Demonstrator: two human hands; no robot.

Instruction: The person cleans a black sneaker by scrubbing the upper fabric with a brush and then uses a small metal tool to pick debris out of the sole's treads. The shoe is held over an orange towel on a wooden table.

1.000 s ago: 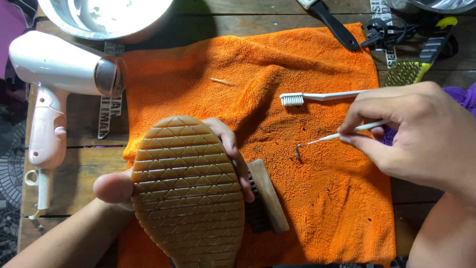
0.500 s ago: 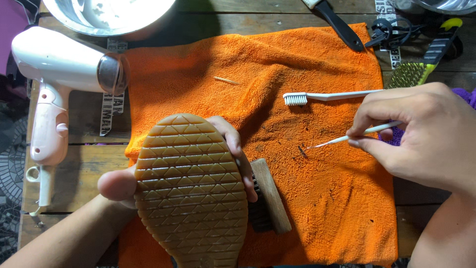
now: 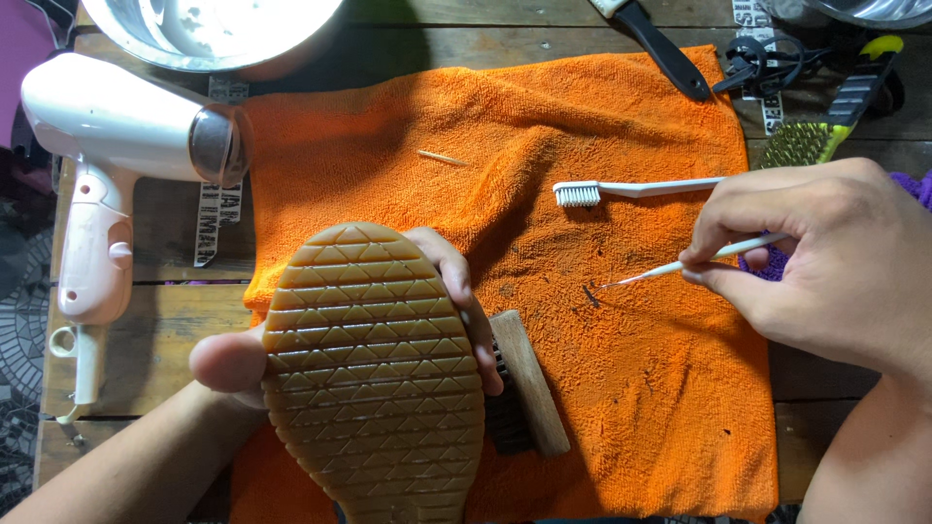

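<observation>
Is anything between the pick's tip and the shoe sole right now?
Nothing visible. Only bare orange towel lies between the pick in the right hand and the sole held by the left hand. The wooden brush lies lower, beside the sole.

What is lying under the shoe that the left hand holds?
Under the shoe sole lies the orange towel, and a wooden brush shows beside it, partly covered. The towel directly beneath the sole is hidden.

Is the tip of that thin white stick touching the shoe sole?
Apart. The head view shows the white stick in the right hand pointing over orange towel, well right of the shoe sole.
</observation>
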